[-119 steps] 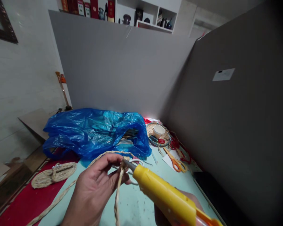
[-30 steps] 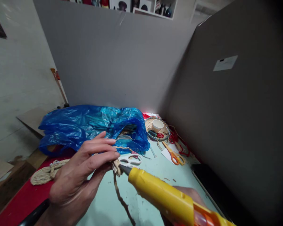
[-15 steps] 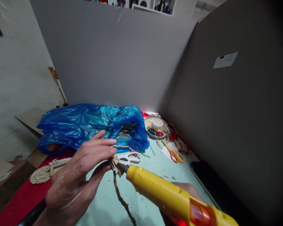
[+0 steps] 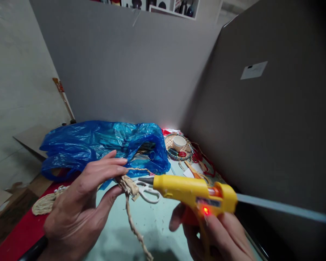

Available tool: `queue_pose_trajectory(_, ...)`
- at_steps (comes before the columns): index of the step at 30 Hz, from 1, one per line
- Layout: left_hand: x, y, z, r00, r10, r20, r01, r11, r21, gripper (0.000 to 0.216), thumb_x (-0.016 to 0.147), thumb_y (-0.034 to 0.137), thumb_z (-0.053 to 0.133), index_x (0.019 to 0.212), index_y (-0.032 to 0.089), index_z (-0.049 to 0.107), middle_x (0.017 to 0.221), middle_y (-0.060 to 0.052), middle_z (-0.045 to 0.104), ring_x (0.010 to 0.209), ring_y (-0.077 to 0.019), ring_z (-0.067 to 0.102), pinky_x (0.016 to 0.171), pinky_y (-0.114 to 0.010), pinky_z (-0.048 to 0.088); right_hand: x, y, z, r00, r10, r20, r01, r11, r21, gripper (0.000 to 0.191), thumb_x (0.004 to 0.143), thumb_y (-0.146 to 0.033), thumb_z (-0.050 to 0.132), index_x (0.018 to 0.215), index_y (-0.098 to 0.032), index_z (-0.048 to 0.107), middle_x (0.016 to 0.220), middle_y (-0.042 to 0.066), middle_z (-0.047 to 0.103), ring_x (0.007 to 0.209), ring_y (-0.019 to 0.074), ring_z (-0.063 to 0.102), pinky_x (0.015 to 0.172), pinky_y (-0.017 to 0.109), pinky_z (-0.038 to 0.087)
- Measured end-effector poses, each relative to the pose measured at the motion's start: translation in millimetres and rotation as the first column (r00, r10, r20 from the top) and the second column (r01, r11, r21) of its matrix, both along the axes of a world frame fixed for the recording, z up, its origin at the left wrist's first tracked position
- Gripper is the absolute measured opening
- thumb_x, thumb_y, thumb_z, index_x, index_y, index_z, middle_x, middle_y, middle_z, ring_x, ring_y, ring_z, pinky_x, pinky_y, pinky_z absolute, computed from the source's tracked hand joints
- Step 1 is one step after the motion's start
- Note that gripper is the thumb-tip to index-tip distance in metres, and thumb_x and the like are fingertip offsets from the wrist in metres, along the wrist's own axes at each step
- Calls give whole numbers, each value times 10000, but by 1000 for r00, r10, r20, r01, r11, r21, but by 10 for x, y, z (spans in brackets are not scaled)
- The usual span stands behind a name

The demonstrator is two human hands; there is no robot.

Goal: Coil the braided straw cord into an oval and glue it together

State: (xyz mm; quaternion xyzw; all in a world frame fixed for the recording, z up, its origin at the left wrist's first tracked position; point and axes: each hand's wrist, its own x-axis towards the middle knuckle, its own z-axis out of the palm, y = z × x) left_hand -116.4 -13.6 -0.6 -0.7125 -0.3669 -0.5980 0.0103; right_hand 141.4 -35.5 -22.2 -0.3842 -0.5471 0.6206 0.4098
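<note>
My left hand [image 4: 81, 195] pinches a crumpled tan fibre piece [image 4: 129, 185] between thumb and fingers. From it a twisted fibre cord [image 4: 133, 227] hangs down over the pale green tabletop [image 4: 163, 217]. My right hand [image 4: 220, 233] is wrapped round the handle of a yellow hot glue gun [image 4: 184, 188], its red light glowing. The gun's dark nozzle points left, a little apart from the fibre piece. A long translucent glue stick [image 4: 282, 208] sticks out of its back. White-handled scissors [image 4: 152, 197] lie behind the nozzle.
A blue plastic bag [image 4: 97, 141] fills the back left. Behind the gun sit a woven tray [image 4: 169, 139] with a white cup [image 4: 179, 142] and orange scissors [image 4: 192, 169]. A coiled braided piece [image 4: 43, 204] lies left on red cloth. Grey panels [image 4: 125, 72] rise behind and right.
The glue gun has drawn back from the fibre piece and swung to nearly level, bringing its handle and my right hand into fuller view. My left hand still holds the fibre piece.
</note>
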Motion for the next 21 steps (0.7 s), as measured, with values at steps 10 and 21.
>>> queue_pose_trajectory(10, -55, -9, -25, 985, 174, 12, -174, 985, 0, 324, 898, 103, 650, 1159, 294, 647, 1131, 13, 697, 1233, -200, 631, 1116, -338, 467, -189, 174, -22, 961, 117, -249, -94, 991, 100, 590, 947, -633, 493, 897, -100, 740, 504, -22, 483, 316, 41, 354, 336, 172, 266)
queue_pose_trajectory(21, -58, -33, 53, 981, 62, -182, -47, 995, 87, 539, 882, -73, 584, 1263, 308, 566, 1172, 16, 649, 1263, -182, 590, 1184, -419, 423, -23, 41, 237, 988, 71, 139, -89, 988, 123, 671, 939, -703, 445, 936, -96, 732, 497, -37, 432, 445, 86, 351, 488, 253, 255)
